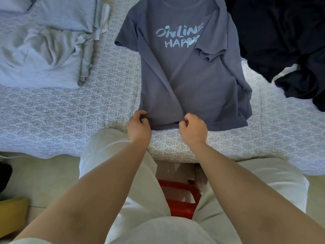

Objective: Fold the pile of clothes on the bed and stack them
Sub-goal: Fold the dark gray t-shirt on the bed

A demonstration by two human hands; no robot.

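1. Head view, nearest to me: my two bare forearms reach forward over my lap in pale trousers, and one red stool (181,199) shows between my knees on the floor.
2. At the left edge of the floor I count one yellow thing (12,213) and one dark thing (4,175), both too cut off to tell what they are.
3. My left hand (139,126) is curled at the near left corner of the hem of the one grey-blue T-shirt (190,81), its fingers pinching the cloth.
4. My right hand (192,129) is fisted just beside it, gripping the same hem nearer its middle; the two hands are close but apart.
5. The T-shirt lies flat on the bed (70,111), print side up, stretching away from both hands with its collar at the far end. It reads "ONLINE HAPPY" across the chest.
6. Its left sleeve spreads out flat; its right sleeve is folded inward over the chest, touching the end of the lettering.
7. Farther left, well apart from my hands, lies one stack of pale grey clothes (44,55), the top piece rumpled.
8. Farther right sits one heap of dark clothes (281,41), unfolded, its edge touching the T-shirt's right shoulder.
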